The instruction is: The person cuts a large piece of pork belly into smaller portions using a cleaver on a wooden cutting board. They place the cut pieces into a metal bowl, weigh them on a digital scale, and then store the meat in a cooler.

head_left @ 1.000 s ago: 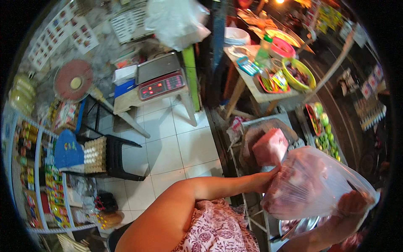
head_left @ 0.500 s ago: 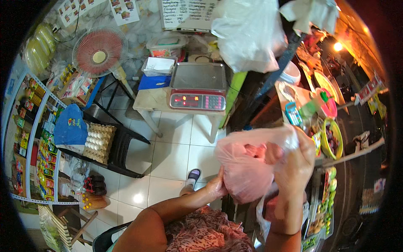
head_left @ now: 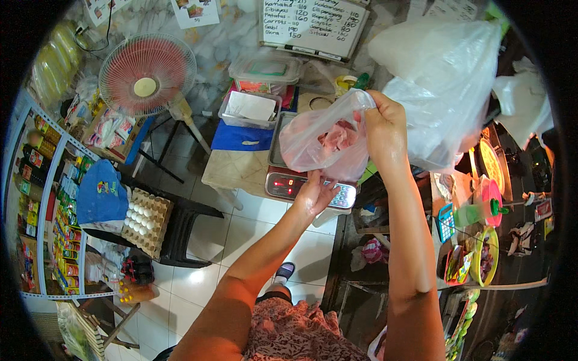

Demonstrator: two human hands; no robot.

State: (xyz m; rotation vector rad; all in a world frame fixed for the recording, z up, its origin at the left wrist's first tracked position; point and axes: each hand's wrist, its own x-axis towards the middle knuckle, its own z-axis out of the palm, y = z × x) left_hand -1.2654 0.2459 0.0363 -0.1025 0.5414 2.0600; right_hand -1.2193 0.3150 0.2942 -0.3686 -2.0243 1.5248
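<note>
Many floor tiles (head_left: 180, 301): white, lower middle.
Wall (head_left: 226, 33): grey swirls, top.
Table (head_left: 232, 171): pale, middle, holds scale (head_left: 280, 186).
Meat bag (head_left: 310, 141): over scale, upper middle.
Right hand (head_left: 387, 123): squeezing bag's top.
Left hand (head_left: 312, 195): fingers spread, by bag's bottom.

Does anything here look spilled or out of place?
Nothing clearly stands out: the translucent plastic bag of pink raw meat shows no visible leak, and the white oval eggs sit in their brown cardboard tray.

Whitish bag (head_left: 301, 144), pink meat (head_left: 338, 137), red scale (head_left: 273, 185)
</note>
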